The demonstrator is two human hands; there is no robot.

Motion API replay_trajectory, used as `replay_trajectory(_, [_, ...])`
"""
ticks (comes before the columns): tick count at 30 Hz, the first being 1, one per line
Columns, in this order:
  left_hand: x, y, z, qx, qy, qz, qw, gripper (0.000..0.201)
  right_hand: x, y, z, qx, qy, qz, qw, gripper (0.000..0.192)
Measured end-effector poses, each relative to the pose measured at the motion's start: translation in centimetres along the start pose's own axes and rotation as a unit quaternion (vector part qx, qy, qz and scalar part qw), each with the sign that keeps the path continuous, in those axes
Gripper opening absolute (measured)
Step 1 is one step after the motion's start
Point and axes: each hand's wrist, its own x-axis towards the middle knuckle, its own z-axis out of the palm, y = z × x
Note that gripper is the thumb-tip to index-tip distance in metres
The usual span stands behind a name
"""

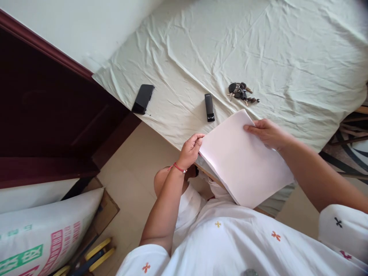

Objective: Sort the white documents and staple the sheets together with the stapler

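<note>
A stack of white paper sheets (243,159) lies tilted over the near edge of a bed covered with a wrinkled pale sheet (230,46). My left hand (191,149) pinches the stack's left corner, fingers curled on the edge. My right hand (266,132) grips the stack's upper right edge, fingers on top. A black stapler (209,107) lies on the sheet just beyond the paper. A bunch of keys (240,92) lies a little farther back, to the right of the stapler.
A black rectangular case (143,98) lies near the bed's left corner. Dark red wooden furniture (48,115) stands at the left. A large printed white sack (43,234) and cardboard sit on the floor at bottom left. Chair legs show at the right edge.
</note>
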Motion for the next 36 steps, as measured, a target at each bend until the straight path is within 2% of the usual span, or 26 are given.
replay_trajectory(3, [0.0, -1.3, 0.5, 0.001, 0.049, 0.010, 0.999, 0.054, 0.1, 1.1, 0.9, 0.115, 0.014, 0.072, 0.991, 0.039])
replay_trajectory(5, [0.3, -2.0, 0.9, 0.000, 0.089, 0.023, 0.996, 0.055, 0.3, 1.6, 1.4, 0.140, 0.034, 0.086, 0.986, 0.039])
replay_trajectory(7, [0.8, -2.7, 1.3, -0.018, 0.119, 0.006, 0.993, 0.058, 0.7, 2.0, 1.7, 0.143, 0.067, 0.076, 0.985, 0.041])
replay_trajectory(11, [1.6, -3.7, 2.0, -0.037, 0.142, -0.049, 0.988, 0.063, 1.5, 2.6, 2.3, 0.163, 0.126, 0.035, 0.978, 0.047])
replay_trajectory(17, [1.4, -3.3, 3.0, 0.088, 0.209, -0.025, 0.974, 0.051, 1.7, 3.4, 3.9, 0.151, 0.154, 0.027, 0.976, 0.050])
replay_trajectory(22, [1.2, -2.7, 3.7, 0.152, 0.222, -0.021, 0.963, 0.042, 1.6, 4.3, 4.1, 0.166, 0.174, 0.012, 0.971, 0.044])
replay_trajectory(26, [1.1, -2.7, 3.9, 0.166, 0.220, -0.012, 0.961, 0.041, 1.5, 4.5, 3.9, 0.169, 0.160, 0.011, 0.972, 0.045])
replay_trajectory(30, [0.8, -2.8, 3.7, 0.148, 0.213, 0.005, 0.966, 0.042, 1.4, 4.5, 3.7, 0.161, 0.135, 0.008, 0.978, 0.048])
replay_trajectory(36, [0.9, -2.8, 3.1, 0.125, 0.184, -0.007, 0.975, 0.037, 1.4, 4.8, 3.3, 0.118, 0.138, -0.010, 0.983, 0.052])
